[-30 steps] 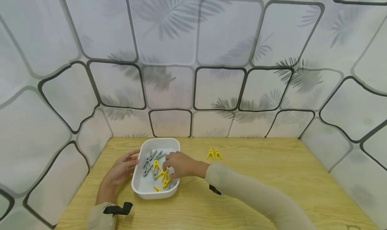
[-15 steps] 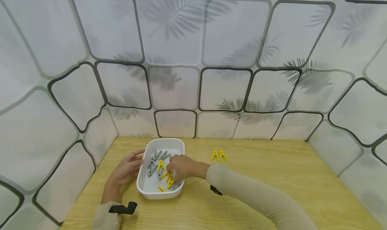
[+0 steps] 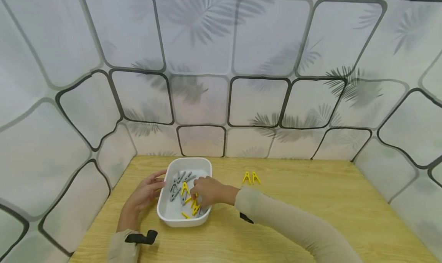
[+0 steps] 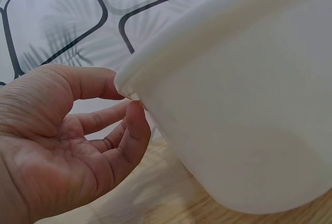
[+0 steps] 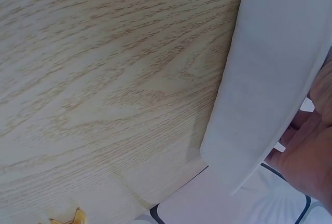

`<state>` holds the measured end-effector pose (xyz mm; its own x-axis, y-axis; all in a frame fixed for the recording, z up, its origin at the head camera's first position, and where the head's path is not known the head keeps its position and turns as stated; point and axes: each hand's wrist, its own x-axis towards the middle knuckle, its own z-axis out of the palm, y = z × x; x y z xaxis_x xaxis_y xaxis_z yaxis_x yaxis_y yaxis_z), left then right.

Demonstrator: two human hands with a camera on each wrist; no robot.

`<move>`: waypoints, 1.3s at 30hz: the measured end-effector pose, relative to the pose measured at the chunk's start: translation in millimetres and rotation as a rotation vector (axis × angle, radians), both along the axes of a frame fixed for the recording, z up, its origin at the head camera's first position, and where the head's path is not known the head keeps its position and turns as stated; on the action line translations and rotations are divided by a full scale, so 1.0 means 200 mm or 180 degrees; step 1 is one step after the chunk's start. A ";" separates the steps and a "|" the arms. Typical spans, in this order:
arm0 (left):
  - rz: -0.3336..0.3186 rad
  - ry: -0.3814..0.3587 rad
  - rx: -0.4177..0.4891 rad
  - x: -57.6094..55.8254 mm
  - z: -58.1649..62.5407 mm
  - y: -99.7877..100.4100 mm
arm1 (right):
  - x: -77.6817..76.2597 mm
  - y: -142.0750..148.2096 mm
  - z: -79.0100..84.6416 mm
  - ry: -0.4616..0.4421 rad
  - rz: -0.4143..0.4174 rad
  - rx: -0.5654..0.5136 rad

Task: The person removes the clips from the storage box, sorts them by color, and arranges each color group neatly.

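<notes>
A white plastic tub [image 3: 161,211] holds grey clothespins [image 3: 174,196] and yellow clothespins [image 3: 185,187]. From the left, my left hand [image 3: 145,194] grips the tub's lip. Up close in the left wrist view, its thumb [image 4: 101,82] and a bent finger [image 4: 136,130] meet at that lip. My right hand [image 3: 207,191] reaches over the tub's right side, fingers down among the yellow clothespins, and pinches one that is mostly covered by the hand. In the right wrist view the tub's wall [image 5: 264,79] hides those fingertips; part of the hand [image 5: 311,151] shows beyond the rim.
Two yellow clothespins [image 3: 246,177] stand side by side on the wooden table [image 3: 293,194], right of the tub and toward the back. A patterned wall [image 3: 255,101] encloses the table behind and at both sides.
The head view has turned slightly left, so everything sits further right in it. My right fingers have drawn in on a yellow clothespin inside the tub. The left hand stays at the lip.
</notes>
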<state>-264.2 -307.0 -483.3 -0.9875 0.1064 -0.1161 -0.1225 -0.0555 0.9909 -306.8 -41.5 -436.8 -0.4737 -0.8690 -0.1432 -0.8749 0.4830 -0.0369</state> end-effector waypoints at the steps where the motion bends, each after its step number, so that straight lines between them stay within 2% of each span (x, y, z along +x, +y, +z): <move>1: 0.0020 -0.0010 -0.0004 0.00 0.00 0.00 | 0.00 0.00 0.00 0.0006 0.0007 0.0000; 10: 0.0091 -0.0075 -0.0055 0.00 -0.01 0.00 | 0.01 -0.01 0.00 -0.0037 0.0013 0.0049; 20: -0.0023 0.0080 -0.0006 0.01 -0.01 -0.01 | 0.01 -0.01 0.01 -0.0025 0.0003 0.0078; 32: -0.0063 0.0078 0.0048 0.01 -0.01 -0.01 | 0.02 -0.02 0.00 -0.0003 0.0006 0.0207; 39: -0.0053 0.0113 0.0119 0.00 -0.01 -0.01 | 0.02 -0.02 0.00 0.0007 -0.0089 0.0188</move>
<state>-263.7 -309.0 -485.8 -0.9890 0.1265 -0.0768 -0.0886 -0.0910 0.9919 -302.0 -46.2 -436.7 -0.4979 -0.8455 -0.1928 -0.8611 0.5084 -0.0057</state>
